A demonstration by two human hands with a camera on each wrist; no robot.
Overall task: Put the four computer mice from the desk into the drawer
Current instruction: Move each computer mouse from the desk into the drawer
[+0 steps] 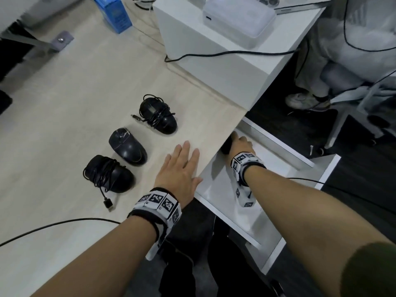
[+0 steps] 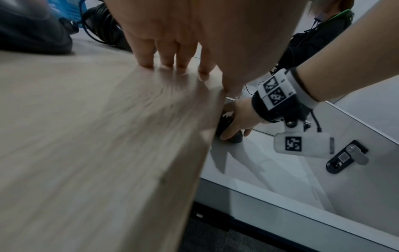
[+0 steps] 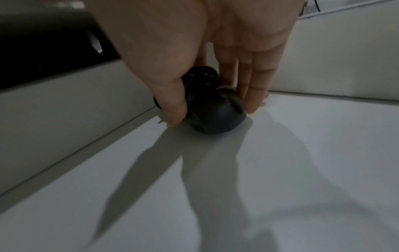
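Down in the white drawer [image 1: 252, 213] beside the table [image 1: 64, 125], the right hand [image 1: 241, 144] fingers [image 3: 254, 95] pinch a small, light, hard, smooth mouse [image 3: 213, 110] by its sides, while the left hand [image 1: 180, 168] lies flat and holds nothing.

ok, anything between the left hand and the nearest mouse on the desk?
No. Head view shows bare desk between the left hand and the middle mouse.

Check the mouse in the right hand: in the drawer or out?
In. The mouse sits on the drawer floor, the right hand gripping it.
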